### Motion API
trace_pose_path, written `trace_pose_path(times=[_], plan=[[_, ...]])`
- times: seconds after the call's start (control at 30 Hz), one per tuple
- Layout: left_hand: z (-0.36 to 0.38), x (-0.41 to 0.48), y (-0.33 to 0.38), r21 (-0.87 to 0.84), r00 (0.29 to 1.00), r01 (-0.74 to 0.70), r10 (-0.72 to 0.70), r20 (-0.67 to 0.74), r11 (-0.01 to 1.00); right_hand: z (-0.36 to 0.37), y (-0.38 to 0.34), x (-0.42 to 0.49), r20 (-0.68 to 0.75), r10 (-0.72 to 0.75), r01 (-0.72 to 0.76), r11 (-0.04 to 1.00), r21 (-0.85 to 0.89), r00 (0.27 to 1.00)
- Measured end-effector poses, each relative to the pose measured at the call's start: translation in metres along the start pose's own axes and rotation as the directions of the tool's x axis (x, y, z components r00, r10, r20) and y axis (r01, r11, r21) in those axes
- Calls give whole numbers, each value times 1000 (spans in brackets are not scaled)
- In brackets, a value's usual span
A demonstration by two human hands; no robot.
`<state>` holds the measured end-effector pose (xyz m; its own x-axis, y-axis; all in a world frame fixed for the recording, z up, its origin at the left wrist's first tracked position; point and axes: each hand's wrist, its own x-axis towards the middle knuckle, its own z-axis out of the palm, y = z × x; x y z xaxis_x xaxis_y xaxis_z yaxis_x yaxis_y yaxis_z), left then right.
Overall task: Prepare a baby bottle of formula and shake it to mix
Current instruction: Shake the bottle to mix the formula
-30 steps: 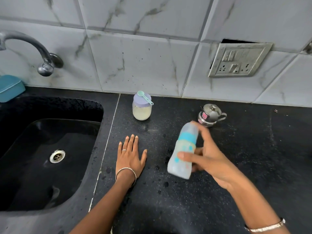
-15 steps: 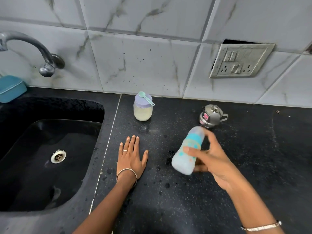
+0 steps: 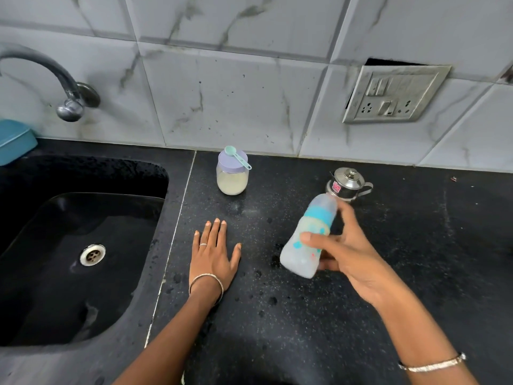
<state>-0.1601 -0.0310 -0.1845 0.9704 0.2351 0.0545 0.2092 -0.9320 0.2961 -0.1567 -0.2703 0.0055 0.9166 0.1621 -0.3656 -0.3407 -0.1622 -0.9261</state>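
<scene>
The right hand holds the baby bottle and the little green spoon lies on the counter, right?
No. The right hand holds the baby bottle, but the head view shows the green spoon lying on the jar's lid, not the counter.

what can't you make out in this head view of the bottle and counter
All in the head view:
- Baby bottle: motion blur smears its print and fill level.
- Right hand: fingers behind the bottle are hidden by it.
- Steel pot: red label too small to read; the bottle's top covers its lower left.
- Blue box: cut off by the left edge.
- Tap: its far end runs off the left edge.
</scene>
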Motion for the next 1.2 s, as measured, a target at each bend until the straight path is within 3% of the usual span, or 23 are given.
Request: trace_pose_path(times=[0.07,0.2,0.37,0.47,0.53,0.67,0.73,0.83,1.03,1.2], plan=[[-1,0,1,10,1000,-1,1,11,1000,-4,-3,-1,51,-4,7,999,-41,999],[-1,0,1,23,1000,-1,1,7,1000,0,-1,6,-89,-67,84,975,206,994],[-2,0,0,10,1000,-2,2,13,1000,6,-1,-5,153,29,-13,994,-110,988],[-3,0,1,11,1000,-1,1,10,1000,5,1,4,-59,-2,8,995,101,998],[-2,0,1,15,1000,-3,2,12,1000,5,3,8,-119,-23,43,984,173,993],[-2,0,0,12,1000,-2,1,12,1000,5,1,0,114,36,-25,995,-98,993],[-2,0,0,17,1000,-5,4,17,1000,4,1,0,109,36,-30,998,-55,993],[-2,1,1,7,1000,1,-1,7,1000,4,0,8,-9,-27,28,989,147,1000],[-1,0,0,-3,1000,-4,4,-8,1000,7,0,0,215,45,-21,993,-115,976],[0,0,0,6,1000,-4,4,-5,1000,7,0,13,21,-77,72,980,184,997]])
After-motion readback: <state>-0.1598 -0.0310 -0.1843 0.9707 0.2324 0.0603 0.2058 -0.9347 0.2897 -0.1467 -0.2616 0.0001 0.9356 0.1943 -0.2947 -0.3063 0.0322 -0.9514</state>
